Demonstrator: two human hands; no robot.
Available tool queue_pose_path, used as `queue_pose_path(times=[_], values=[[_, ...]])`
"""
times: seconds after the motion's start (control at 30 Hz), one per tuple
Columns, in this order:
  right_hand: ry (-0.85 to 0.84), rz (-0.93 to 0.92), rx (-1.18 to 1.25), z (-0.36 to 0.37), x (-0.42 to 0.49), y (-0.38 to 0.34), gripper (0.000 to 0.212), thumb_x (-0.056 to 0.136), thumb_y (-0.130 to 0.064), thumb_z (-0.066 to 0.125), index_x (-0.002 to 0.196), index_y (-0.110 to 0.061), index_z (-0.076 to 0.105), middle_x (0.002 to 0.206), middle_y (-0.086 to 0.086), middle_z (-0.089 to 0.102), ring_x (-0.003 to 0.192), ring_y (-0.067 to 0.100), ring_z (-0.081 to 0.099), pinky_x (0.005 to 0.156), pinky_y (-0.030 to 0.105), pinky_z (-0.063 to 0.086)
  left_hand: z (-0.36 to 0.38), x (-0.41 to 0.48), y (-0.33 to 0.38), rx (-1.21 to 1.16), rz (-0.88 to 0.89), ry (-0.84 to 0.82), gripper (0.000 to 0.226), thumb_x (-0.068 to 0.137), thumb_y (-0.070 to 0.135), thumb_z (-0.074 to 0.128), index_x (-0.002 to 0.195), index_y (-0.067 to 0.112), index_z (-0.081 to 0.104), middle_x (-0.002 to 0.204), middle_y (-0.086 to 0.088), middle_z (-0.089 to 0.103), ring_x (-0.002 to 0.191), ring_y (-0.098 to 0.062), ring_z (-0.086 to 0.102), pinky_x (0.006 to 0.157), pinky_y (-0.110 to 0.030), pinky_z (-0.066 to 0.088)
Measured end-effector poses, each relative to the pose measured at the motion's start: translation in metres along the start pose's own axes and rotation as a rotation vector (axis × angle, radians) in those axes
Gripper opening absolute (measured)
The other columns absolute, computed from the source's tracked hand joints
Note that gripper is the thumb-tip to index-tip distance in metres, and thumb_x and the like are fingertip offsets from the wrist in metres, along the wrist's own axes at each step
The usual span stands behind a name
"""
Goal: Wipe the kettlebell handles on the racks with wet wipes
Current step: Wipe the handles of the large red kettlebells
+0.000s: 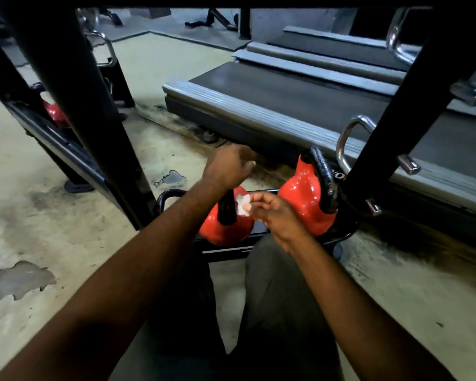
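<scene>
Two red kettlebells sit side by side on the lowest black rack shelf (228,250). The left kettlebell (226,229) has a black handle (227,211) that is partly hidden by my left arm. The right kettlebell (305,196) stands taller, and its black handle (324,182) shows in full. My right hand (275,213) pinches a small white wet wipe (243,206) just right of the left handle. My left hand (230,167) hovers above the left kettlebell with its fingers curled and blurred, and nothing shows in it.
Black rack posts slant up on the left (88,105) and right (396,116). A third red kettlebell (54,112) sits on a shelf at far left. Chrome handles (349,138) hang on the right. A treadmill deck (300,100) lies behind. My knees are below.
</scene>
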State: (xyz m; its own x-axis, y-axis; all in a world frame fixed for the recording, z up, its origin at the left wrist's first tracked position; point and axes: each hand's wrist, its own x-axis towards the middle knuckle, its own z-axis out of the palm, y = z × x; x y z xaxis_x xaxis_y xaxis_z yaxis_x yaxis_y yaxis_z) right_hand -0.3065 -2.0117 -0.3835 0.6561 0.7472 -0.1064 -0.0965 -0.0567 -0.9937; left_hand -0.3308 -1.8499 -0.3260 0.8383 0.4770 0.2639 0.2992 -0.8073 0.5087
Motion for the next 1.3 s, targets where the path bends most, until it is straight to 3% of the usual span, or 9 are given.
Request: queue_pose_path(times=[0.07,0.17,0.3,0.4,0.6,0.8,1.07,1.23,1.3], values=[[0.034,-0.002,-0.034,-0.027,-0.013,-0.006,0.023,0.087,0.005,0.064,0.091,-0.017,0.06,0.085,-0.001,0.069,0.073,-0.001,0.065,0.071,0.015,0.05,0.019,0.009,0.021,-0.132,0.042,-0.089,0.026,0.089,0.023,0.067,0.114,0.018,0.073,0.11,0.0,0.074,0.103,-0.014,0.068,0.085,-0.016,0.044],[0.274,-0.189,-0.305,-0.069,-0.021,-0.019,0.025,0.085,-0.001,0.07,0.089,-0.022,0.058,0.085,-0.004,0.064,0.072,-0.003,0.06,0.072,0.014,0.046,0.052,0.021,0.049,-0.322,0.041,-0.188,0.023,0.09,0.014,0.067,0.112,0.013,0.073,0.11,-0.003,0.074,0.102,-0.011,0.068,0.088,-0.015,0.046],[0.57,-0.42,-0.712,-0.125,-0.014,-0.034,0.015,0.081,-0.017,0.07,0.095,-0.021,0.065,0.095,-0.003,0.068,0.089,0.019,0.065,0.081,0.032,0.051,0.087,0.035,0.077,-0.395,0.08,-0.205,0.023,0.087,0.027,0.064,0.105,0.022,0.076,0.1,0.004,0.076,0.095,-0.01,0.07,0.088,-0.027,0.053],[0.554,-0.472,-0.945,-0.143,0.003,-0.031,0.014,0.081,-0.021,0.065,0.094,-0.016,0.069,0.096,0.004,0.066,0.095,0.028,0.061,0.085,0.036,0.046,0.101,0.045,0.092,-0.407,0.111,-0.19,0.024,0.088,0.028,0.064,0.107,0.02,0.075,0.103,0.001,0.075,0.098,-0.015,0.069,0.085,-0.023,0.05],[0.593,-0.593,-1.231,-0.142,-0.019,0.011,0.015,0.091,-0.027,0.062,0.085,-0.017,0.071,0.096,0.006,0.059,0.089,0.028,0.052,0.077,0.038,0.043,0.111,0.065,0.092,-0.3,0.118,-0.201,0.032,0.085,0.037,0.073,0.115,0.025,0.073,0.137,0.001,0.06,0.125,-0.01,0.056,0.108,-0.029,0.043],[0.604,-0.483,-1.405,-0.134,0.002,0.01,0.01,0.077,-0.026,0.07,0.087,-0.026,0.073,0.098,0.003,0.053,0.094,0.024,0.042,0.077,0.037,0.027,0.118,0.06,0.087,-0.342,0.124,-0.121,0.033,0.084,0.044,0.072,0.113,0.03,0.073,0.133,0.007,0.062,0.121,-0.003,0.058,0.105,-0.027,0.046],[0.592,-0.499,-1.254,-0.145,-0.038,0.05,0.009,0.091,-0.027,0.059,0.086,-0.021,0.063,0.098,0.001,0.056,0.091,0.025,0.053,0.077,0.038,0.037,0.121,0.062,0.083,-0.375,0.11,-0.111,0.033,0.081,0.046,0.074,0.111,0.032,0.074,0.129,0.012,0.064,0.118,0.003,0.058,0.104,-0.02,0.044],[0.592,-0.356,-0.541,-0.153,-0.035,0.052,0.02,0.083,-0.005,0.069,0.084,-0.022,0.06,0.096,-0.004,0.06,0.087,0.013,0.061,0.079,0.033,0.051,0.124,0.063,0.082,-0.405,0.097,-0.104,0.033,0.081,0.043,0.076,0.111,0.03,0.075,0.128,0.011,0.064,0.116,0.006,0.057,0.1,-0.011,0.041],[0.561,-0.2,-0.304,-0.157,-0.03,0.048,0.02,0.085,-0.011,0.071,0.086,-0.028,0.06,0.094,-0.006,0.066,0.088,0.011,0.065,0.082,0.032,0.051,0.124,0.065,0.082,-0.406,0.094,-0.104,0.033,0.08,0.044,0.076,0.109,0.031,0.075,0.128,0.012,0.065,0.115,0.007,0.057,0.099,-0.012,0.042]])
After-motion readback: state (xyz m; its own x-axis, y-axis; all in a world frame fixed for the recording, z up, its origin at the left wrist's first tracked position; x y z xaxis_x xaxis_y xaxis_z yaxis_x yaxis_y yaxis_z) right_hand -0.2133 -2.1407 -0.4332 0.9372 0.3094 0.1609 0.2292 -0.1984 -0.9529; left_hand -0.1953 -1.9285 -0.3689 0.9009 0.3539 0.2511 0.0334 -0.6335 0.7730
